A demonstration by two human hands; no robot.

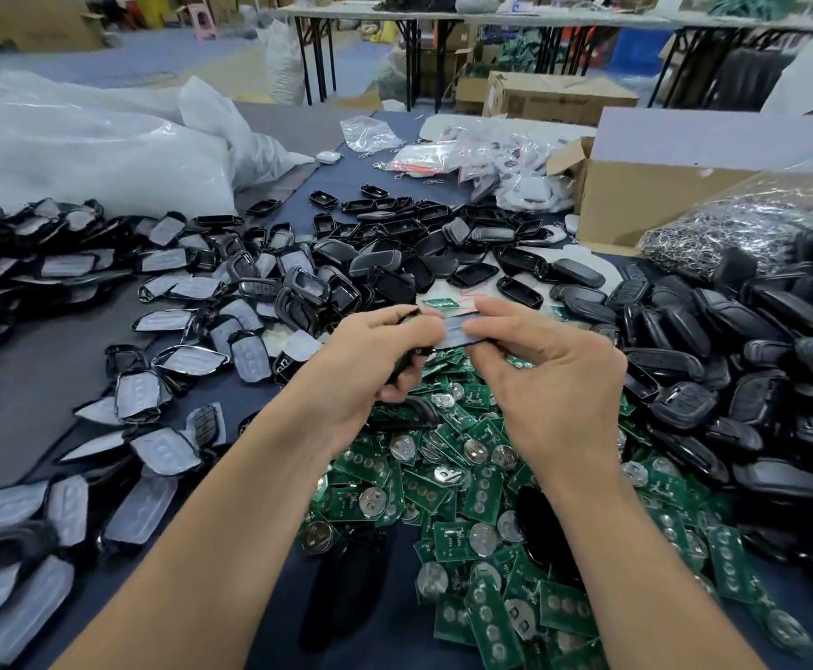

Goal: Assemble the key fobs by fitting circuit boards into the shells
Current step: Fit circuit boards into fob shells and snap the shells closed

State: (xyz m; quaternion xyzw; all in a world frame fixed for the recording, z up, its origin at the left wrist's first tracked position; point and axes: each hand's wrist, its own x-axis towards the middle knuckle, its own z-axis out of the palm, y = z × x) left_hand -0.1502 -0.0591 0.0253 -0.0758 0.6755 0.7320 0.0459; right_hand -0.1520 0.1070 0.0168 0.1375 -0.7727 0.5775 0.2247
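Both hands meet above the table's middle, holding one black key fob shell (453, 331) with a grey film-covered face. My left hand (370, 360) grips its left end with curled fingers. My right hand (547, 374) pinches its right end between thumb and fingers. Whether a board sits inside the shell is hidden. Below the hands lies a heap of green circuit boards (486, 505) with round coin-cell holders. Film-covered shell halves (153, 394) spread to the left, and plain black shell halves (714, 360) pile up on the right.
More black shells (395, 244) lie behind the hands. A large white plastic bag (90, 152) fills the back left. An open cardboard box (646, 195), a bag of metal key rings (733, 234) and small clear packets (506, 157) stand at the back right.
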